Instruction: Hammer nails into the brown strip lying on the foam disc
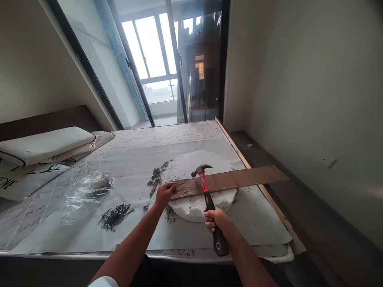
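Note:
My right hand (216, 219) is closed around the black and red handle of a claw hammer (206, 191). Its steel head hangs just above a long brown wooden board (239, 178). The board lies across a round white foam slab (197, 203); its right end sticks out past the surface's edge. My left hand (164, 193) pinches at the board's left end, fingers pressed together on something too small to name, perhaps a nail. Rows of small dots mark the board's left part.
A heap of dark nails (115, 215) lies left of my left arm, beside a crumpled clear plastic bag (88, 191). Grey crumbs (157, 179) are scattered by the foam. A sheet (89, 239) covers the surface. Folded cushions (44, 145) sit far left. The floor drops away at right.

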Tool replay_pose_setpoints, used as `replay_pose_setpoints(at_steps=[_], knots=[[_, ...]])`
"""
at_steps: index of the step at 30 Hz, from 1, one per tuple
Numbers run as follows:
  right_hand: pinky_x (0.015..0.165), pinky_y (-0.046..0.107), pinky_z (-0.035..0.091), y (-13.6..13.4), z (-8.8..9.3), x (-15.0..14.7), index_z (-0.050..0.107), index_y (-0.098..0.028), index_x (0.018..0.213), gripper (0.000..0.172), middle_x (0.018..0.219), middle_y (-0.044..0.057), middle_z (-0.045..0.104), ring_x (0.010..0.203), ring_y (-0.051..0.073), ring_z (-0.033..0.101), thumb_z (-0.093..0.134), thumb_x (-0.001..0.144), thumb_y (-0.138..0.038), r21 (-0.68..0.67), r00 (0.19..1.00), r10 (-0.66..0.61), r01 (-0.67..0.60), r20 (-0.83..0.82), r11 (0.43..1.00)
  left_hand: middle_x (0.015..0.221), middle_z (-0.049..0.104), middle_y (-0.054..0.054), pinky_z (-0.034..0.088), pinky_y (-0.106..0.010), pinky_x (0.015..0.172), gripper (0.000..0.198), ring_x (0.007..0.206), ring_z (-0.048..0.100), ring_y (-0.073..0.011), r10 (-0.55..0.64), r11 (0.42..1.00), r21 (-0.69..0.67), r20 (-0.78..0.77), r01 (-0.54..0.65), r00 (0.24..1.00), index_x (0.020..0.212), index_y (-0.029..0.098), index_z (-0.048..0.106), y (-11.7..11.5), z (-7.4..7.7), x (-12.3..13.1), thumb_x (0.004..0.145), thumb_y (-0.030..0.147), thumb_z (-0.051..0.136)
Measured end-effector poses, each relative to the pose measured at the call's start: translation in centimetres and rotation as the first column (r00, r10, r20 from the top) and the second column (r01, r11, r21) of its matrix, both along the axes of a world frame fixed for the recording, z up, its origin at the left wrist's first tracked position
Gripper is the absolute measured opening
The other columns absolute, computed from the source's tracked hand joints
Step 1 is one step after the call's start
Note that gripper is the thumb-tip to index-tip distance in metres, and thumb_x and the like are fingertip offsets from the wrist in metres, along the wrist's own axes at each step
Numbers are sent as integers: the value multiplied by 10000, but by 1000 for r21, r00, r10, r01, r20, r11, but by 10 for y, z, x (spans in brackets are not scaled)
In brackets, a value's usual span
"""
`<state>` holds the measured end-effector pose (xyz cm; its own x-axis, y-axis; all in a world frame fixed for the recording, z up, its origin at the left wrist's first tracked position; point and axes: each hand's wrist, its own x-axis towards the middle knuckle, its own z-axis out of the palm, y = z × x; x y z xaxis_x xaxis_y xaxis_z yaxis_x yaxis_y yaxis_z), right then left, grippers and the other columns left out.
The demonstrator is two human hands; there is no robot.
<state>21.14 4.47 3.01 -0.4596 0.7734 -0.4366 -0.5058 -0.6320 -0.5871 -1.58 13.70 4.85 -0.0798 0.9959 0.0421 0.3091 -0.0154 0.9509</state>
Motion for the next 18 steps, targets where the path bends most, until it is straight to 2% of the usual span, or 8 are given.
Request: replay_pose_setpoints(at_steps=[3, 8, 12, 18], knots=[[289, 164, 190, 1, 1, 0, 368, -225, 718, 314, 361, -148, 317, 282, 31, 253, 563, 472, -235, 72, 983, -97, 86, 156, 994, 555, 626, -23, 448, -242, 532, 360, 525, 569, -135, -13, 1000, 10, -71, 13, 997, 671, 153, 663, 28, -2, 32, 628, 507, 615], [281, 185, 195, 2, 2, 15, 337, -239, 732, 331, 345, -166, 277, 263, 49, 262, 533, 474, -308, 152, 929, -213, 174, 302, 973, 611, 657, -35, 395, -242, 535, 339, 582, 584, -158, -22, 997, 62, -288, 42, 957, 641, 152, 673, 63, -21, 63, 688, 464, 548], [283, 192, 211, 1, 3, 26, 331, -241, 738, 334, 350, -164, 285, 268, 54, 270, 516, 475, -331, 156, 915, -207, 161, 346, 974, 780, 707, -51, 433, -262, 649, 278, 730, 625, -185, -15, 997, 63, -408, 45, 913, 735, 166, 703, 78, -34, 75, 726, 390, 539], [273, 197, 230, 4, 1, 30, 315, -247, 737, 352, 343, -165, 288, 266, 63, 278, 507, 457, -342, 117, 911, -156, 120, 381, 986, 913, 708, -51, 450, -282, 757, 229, 854, 631, -193, -7, 999, 29, -502, 25, 865, 832, 188, 713, 84, -40, 79, 762, 336, 552]])
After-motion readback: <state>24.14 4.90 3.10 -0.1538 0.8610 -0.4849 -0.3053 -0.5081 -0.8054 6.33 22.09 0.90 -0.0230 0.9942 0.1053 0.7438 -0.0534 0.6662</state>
